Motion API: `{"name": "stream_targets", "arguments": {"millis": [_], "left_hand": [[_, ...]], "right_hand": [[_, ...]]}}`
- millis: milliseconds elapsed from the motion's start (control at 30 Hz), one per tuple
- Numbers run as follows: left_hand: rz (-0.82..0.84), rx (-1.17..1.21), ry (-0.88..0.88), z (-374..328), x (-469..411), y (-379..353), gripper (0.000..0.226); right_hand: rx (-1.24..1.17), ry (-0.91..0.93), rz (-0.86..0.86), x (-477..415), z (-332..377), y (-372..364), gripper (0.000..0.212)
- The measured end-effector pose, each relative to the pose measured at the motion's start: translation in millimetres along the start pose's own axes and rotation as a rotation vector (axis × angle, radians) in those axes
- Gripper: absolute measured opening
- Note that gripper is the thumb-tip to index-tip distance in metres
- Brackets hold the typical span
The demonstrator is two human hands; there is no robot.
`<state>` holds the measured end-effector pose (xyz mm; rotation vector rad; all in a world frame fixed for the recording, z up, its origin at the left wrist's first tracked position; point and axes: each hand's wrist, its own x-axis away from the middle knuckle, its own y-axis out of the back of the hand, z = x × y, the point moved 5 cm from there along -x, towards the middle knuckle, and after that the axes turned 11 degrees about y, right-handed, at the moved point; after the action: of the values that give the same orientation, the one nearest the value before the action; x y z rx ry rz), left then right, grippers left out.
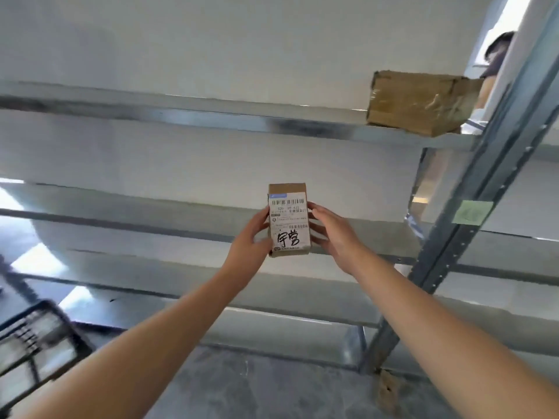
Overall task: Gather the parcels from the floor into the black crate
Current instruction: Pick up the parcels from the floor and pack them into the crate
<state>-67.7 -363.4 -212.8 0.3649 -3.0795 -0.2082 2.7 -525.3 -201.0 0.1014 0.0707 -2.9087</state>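
Left grip (251, 237) and right grip (332, 234), both bare hands, are clasping a small brown cardboard parcel with a white barcoded shipping label (289, 219) between them, one on each long side, thumbs curling onto the label face. Arms outstretched, they are holding the parcel up in the air, well off the grey floor (257, 388), its long axis standing upright and the handwritten label facing the camera. Behind it, a grey metal shelf rack (211, 122) is running across the view. A black lattice-walled plastic crate (65, 319) is showing at the lower left edge, down and to the left of the parcel and well apart from it, so the left arm is the nearer one. Judging from that, the coming move is calling for a swing down and leftward. A larger taped brown cardboard box (417, 104) is sitting on an upper shelf to the right.
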Motion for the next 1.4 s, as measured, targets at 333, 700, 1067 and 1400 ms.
{"name": "stream_targets", "arguments": {"millis": [333,700,1067,1400], "left_hand": [[-0.490,0.175,0.148,68,100,316,0.052],[-0.711,0.381,0.415,207,181,475,0.051],[-0.678,0.424,0.548,273,55,535,0.058],[-0.801,0.407,0.744,360,-64,618,0.059]], "right_hand": [[-0.076,-0.023,0.434,33,-41,-356,0.017],[0.025,-0.188,0.678,102,-156,-560,0.023],[0.111,-0.292,0.599,-22,-239,-635,0.018],[0.212,-0.510,0.661,-129,-337,-740,0.025]]}}
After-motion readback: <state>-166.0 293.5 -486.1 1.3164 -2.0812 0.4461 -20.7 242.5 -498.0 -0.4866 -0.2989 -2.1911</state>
